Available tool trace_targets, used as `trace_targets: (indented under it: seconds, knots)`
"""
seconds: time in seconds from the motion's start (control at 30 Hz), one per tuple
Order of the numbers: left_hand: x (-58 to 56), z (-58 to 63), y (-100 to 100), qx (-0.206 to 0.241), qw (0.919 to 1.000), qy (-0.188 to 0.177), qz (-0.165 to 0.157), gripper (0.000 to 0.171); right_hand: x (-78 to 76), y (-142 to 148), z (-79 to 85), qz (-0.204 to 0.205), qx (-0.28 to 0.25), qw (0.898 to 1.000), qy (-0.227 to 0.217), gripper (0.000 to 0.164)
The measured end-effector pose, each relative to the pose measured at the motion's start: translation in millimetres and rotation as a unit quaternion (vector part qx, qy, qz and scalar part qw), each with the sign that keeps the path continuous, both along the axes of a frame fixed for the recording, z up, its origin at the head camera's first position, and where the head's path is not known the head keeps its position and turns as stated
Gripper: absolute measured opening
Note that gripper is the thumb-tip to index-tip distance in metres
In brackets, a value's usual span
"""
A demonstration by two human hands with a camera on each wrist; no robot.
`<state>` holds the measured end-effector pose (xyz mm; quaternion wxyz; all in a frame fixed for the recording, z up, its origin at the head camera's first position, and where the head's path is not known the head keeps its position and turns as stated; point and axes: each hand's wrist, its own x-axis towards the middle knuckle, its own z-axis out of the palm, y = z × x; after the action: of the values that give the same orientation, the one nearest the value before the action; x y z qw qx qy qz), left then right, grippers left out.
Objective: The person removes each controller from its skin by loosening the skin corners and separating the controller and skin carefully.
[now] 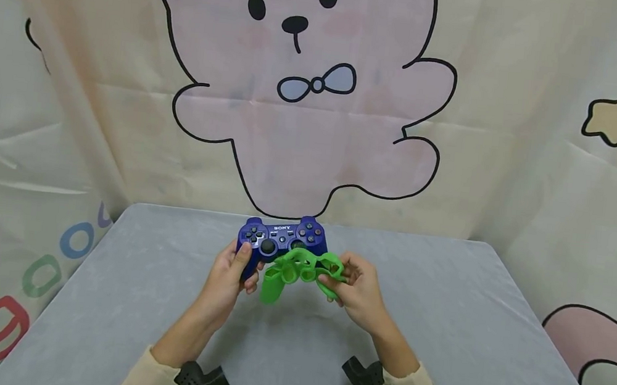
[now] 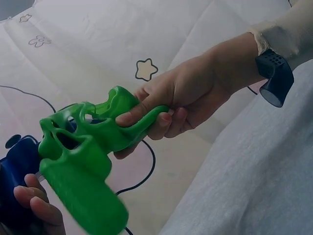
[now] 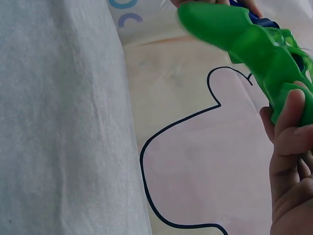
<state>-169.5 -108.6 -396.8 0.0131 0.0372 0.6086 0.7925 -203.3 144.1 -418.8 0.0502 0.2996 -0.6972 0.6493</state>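
A blue Sony game controller [image 1: 281, 232] is held up above the table, its button side toward me. My left hand [image 1: 229, 272] grips its left handle, thumb on the front. A soft green controller cover [image 1: 301, 265] with holes in it overlaps the controller's lower right part in the head view. My right hand [image 1: 357, 290] pinches the cover's right end between thumb and fingers. In the left wrist view the cover [image 2: 83, 171] hangs loosely bent, one handle sleeve pointing down, beside the blue controller [image 2: 19, 171]. The right wrist view shows the cover [image 3: 220, 29] from behind.
A grey cloth-covered table [image 1: 162, 321] lies under both hands. Behind it hangs a curtain [image 1: 486, 141] printed with a bear, reaching the table's far edge. Black wrist devices [image 1: 202, 382] are on both forearms.
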Motion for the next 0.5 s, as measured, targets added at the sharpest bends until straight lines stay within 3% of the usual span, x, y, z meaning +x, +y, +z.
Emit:
trace_targets:
  seconds: [0.2,0.33,0.5]
  knots:
    - [-0.3,1.4,-3,-0.009,0.9996,0.015,0.021,0.042,0.5,-3,-3.3,-0.001,-0.011,1.000,-0.009,0.020]
    - [-1.6,2.4,-10,0.017,0.9988,0.017,0.043,0.043,1.3,-5,-5.8,-0.003,-0.005,0.999,-0.048,0.018]
    - [-3.1,3.6,-15,0.025,0.9989,0.014,0.036,0.043,2.3,-7,-4.0,0.007,-0.003,0.996,-0.090,0.027]
